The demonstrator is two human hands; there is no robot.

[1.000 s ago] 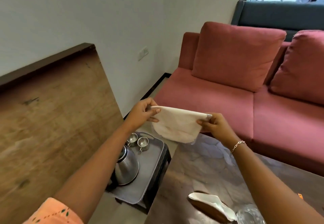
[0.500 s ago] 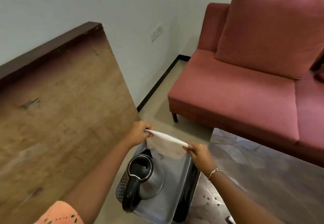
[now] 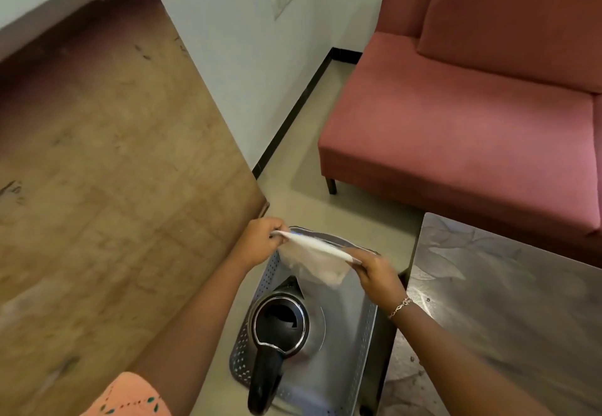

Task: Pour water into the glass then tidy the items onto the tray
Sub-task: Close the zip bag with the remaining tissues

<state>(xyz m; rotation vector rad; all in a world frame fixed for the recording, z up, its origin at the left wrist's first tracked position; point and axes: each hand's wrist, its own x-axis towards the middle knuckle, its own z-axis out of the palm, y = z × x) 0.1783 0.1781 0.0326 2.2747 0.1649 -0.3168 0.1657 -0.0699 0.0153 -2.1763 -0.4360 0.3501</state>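
Note:
I hold a folded white cloth (image 3: 317, 261) stretched between both hands just above the far end of the metal tray (image 3: 365, 337). My left hand (image 3: 259, 241) pinches its left corner and my right hand (image 3: 378, 274) pinches its right corner. A steel kettle (image 3: 283, 321) with a black handle and open lid stands on the tray's near half. The cloth hides the far part of the tray, so the small cups seen earlier are out of sight. No glass is in view.
The tray sits on a low black stool between a wooden board (image 3: 107, 187) on the left and a dark marbled table (image 3: 508, 311) on the right. A red sofa (image 3: 472, 116) stands behind, with bare floor (image 3: 303, 194) in front of it.
Both hands have carried the cloth down and left, from above the table edge to just over the tray. My view has tilted down toward the tray and kettle.

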